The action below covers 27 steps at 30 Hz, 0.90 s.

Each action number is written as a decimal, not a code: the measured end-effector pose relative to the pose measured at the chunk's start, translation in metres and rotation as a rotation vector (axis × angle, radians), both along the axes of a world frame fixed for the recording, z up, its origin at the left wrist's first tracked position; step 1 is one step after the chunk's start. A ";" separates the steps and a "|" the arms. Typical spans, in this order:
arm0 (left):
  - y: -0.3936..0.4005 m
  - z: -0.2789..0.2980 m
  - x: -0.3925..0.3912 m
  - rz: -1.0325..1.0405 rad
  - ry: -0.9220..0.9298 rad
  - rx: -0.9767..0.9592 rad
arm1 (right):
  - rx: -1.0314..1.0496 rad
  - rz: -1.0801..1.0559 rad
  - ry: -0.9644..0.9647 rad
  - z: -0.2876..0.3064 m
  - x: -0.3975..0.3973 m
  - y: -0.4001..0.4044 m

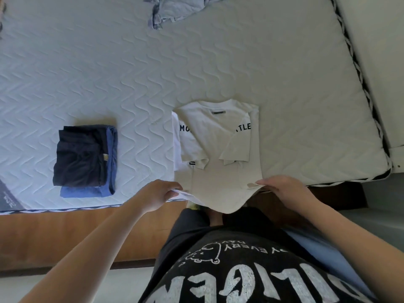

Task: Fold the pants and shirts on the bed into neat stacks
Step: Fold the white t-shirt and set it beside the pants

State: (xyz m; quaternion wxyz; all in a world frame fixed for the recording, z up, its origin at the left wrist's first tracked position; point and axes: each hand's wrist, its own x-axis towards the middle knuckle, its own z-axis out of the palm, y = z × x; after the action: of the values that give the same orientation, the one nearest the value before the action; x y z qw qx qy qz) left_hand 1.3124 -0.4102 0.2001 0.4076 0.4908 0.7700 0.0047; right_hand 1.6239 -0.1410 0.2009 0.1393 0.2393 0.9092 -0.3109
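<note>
Both my hands are on the bottom hem of the white tee (215,136), low in the middle of the frame. My left hand (160,194) has its grip pinched on the hem's left corner, fingers curled round the cloth; my right hand (282,188) pinches the right corner the same way. The hem hangs a bit past the edge of the bed (109,73), and the rest of the tee lies flat on it with both sleeves folded in over the chest, so the black lettering only shows at the sides. Left of centre sits a folded stack (85,159), dark piece on top of a blue one. A crumpled pale blue garment (175,9) lies at the top of the frame.
</note>
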 end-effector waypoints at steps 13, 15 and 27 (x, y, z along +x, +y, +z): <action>0.056 -0.015 -0.084 0.079 -0.036 0.023 | -0.137 -0.070 -0.120 0.010 -0.079 0.067; 0.066 -0.026 -0.101 0.058 -0.038 0.045 | -0.131 -0.097 -0.146 0.004 -0.093 0.073; 0.176 -0.075 -0.176 0.017 -0.049 0.002 | -0.133 -0.191 -0.090 -0.051 -0.169 0.158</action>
State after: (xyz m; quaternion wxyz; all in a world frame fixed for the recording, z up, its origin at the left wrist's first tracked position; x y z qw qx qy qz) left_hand 1.1367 -0.2342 0.1248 0.4257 0.4842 0.7641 0.0207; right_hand 1.4550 0.0174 0.1503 0.1655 0.3286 0.8526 -0.3711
